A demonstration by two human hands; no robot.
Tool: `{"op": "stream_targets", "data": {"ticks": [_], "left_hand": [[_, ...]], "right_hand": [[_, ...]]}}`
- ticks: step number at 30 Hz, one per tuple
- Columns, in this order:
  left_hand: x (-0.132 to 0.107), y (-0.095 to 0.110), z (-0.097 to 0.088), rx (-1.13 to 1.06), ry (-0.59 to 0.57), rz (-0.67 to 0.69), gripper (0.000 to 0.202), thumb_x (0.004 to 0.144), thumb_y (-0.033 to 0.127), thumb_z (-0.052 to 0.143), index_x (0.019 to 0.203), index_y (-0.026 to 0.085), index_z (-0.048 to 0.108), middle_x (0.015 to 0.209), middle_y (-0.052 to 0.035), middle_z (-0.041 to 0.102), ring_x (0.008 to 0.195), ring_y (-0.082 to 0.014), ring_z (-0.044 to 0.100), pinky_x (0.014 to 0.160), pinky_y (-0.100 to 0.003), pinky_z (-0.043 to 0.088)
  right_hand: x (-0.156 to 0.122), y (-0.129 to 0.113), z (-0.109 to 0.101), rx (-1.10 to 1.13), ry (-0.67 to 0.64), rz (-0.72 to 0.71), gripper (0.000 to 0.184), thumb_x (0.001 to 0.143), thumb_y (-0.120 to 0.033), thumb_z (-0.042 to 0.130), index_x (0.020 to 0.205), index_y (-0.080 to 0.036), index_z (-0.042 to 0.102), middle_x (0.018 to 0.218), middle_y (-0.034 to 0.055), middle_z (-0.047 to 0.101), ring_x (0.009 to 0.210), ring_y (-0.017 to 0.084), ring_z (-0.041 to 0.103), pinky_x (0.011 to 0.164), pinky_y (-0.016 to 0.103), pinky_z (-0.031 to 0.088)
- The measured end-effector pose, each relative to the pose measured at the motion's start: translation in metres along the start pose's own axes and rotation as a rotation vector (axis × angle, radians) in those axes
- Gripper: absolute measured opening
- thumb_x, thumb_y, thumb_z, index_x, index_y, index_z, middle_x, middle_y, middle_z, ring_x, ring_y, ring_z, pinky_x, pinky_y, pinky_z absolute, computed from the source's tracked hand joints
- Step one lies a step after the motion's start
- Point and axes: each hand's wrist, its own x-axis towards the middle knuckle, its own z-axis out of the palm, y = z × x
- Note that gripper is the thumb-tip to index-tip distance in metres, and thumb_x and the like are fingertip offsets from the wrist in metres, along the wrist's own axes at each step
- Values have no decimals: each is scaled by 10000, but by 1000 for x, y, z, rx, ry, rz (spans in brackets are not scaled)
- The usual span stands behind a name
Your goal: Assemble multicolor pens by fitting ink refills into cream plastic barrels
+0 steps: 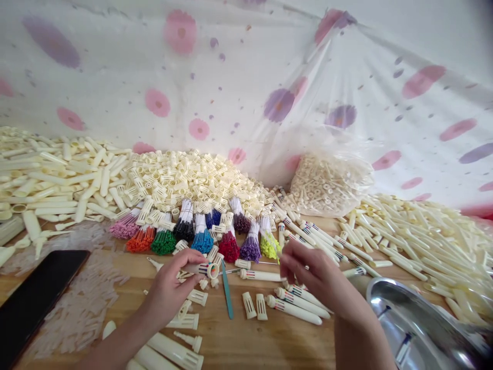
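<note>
My left hand (171,288) is closed around a cream slotted pen sleeve (211,270), its round open end facing right with several coloured pieces inside. My right hand (308,270) is raised to the right, thumb and fingers pinched together beside a bundle of yellow pen refills (269,244). Whatever lies between those fingertips is too small to make out. Between the hands a teal flat stick (227,292) lies on the wooden table. Under the right hand are several cream multicolour pens (295,310) and two loose slotted sleeves (249,306).
Several colour-sorted refill bundles (229,247) stand before a heap of slotted sleeves (185,177). Cream pen barrels pile up left (57,180) and right (416,236). A clear bag (327,185) holds small parts. A black phone (38,303) lies left, a metal bowl (416,318) right.
</note>
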Motion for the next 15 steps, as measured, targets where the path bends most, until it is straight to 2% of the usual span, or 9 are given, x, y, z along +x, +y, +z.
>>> {"op": "stream_targets", "data": {"ticks": [2, 5, 8, 15], "left_hand": [[1, 1, -2, -11, -59, 30, 187, 744, 143, 575, 884, 225, 667, 892, -46, 694, 863, -187, 644, 767, -291, 525], [2, 1, -5, 0, -112, 104, 225, 775, 176, 588, 964, 259, 675, 934, -41, 707, 901, -188, 644, 807, -290, 516], [1, -1, -6, 46, -146, 150, 278, 801, 186, 572, 1049, 284, 650, 993, -38, 697, 945, -185, 633, 826, -283, 509], [-1, -3, -7, 126, -253, 209, 404, 842, 168, 512, 1216, 317, 540, 1056, -41, 670, 974, -177, 615, 840, -276, 495]], "right_hand": [[-6, -10, 6, 220, -186, -120, 306, 881, -364, 429, 627, -196, 459, 506, -18, 544, 443, 82, 486, 439, 194, 359], [-5, -12, 17, 475, -354, -77, 352, 843, -395, 459, 558, -200, 390, 395, -52, 459, 330, 47, 401, 339, 155, 269], [5, -4, 25, 618, -411, 33, 359, 779, -404, 518, 526, -198, 371, 353, -71, 421, 283, 26, 354, 298, 133, 208], [16, 7, 37, 832, -483, 144, 338, 727, -328, 542, 458, -185, 395, 313, -75, 423, 240, 18, 300, 258, 129, 194]]}}
